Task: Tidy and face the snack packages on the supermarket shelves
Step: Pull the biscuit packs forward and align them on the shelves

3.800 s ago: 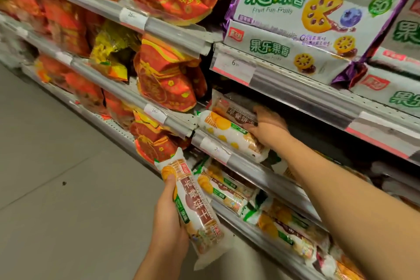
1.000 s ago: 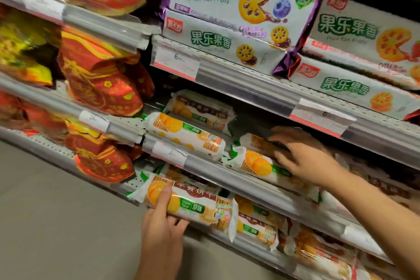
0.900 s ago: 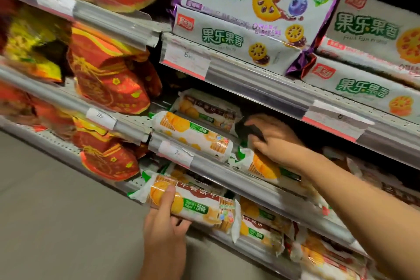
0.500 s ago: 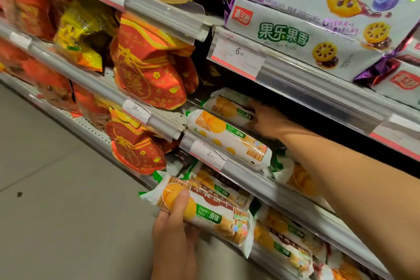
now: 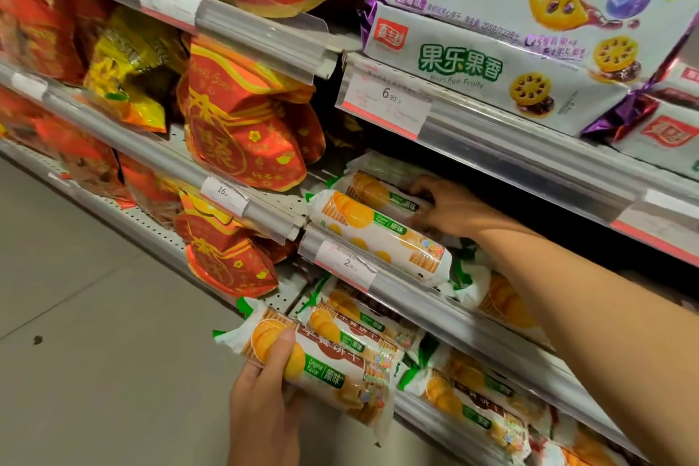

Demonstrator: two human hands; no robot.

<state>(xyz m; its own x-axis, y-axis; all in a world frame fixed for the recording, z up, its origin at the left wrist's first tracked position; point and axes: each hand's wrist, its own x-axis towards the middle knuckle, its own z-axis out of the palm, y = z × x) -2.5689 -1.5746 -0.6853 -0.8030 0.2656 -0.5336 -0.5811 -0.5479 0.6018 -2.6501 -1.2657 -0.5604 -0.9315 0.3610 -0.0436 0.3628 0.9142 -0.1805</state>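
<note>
Left hand (image 5: 264,401) down low and near, thumb laid over the top of a cracker roll (image 5: 321,367) and fingers curled underneath it, so the pack sits cradled between them, just in front of the lower shelf's row of rolls (image 5: 469,401). Up on the middle shelf, the right hand (image 5: 450,206) reaches far in, fingers curled round the right end of the back roll (image 5: 378,193). That roll lies just behind the front roll (image 5: 378,238), which sits lengthwise against the shelf rail (image 5: 416,299) above the 2.90 price tag (image 5: 350,263). Red bags (image 5: 242,125) stand to the left, white biscuit boxes (image 5: 491,60) on the shelf above.
</note>
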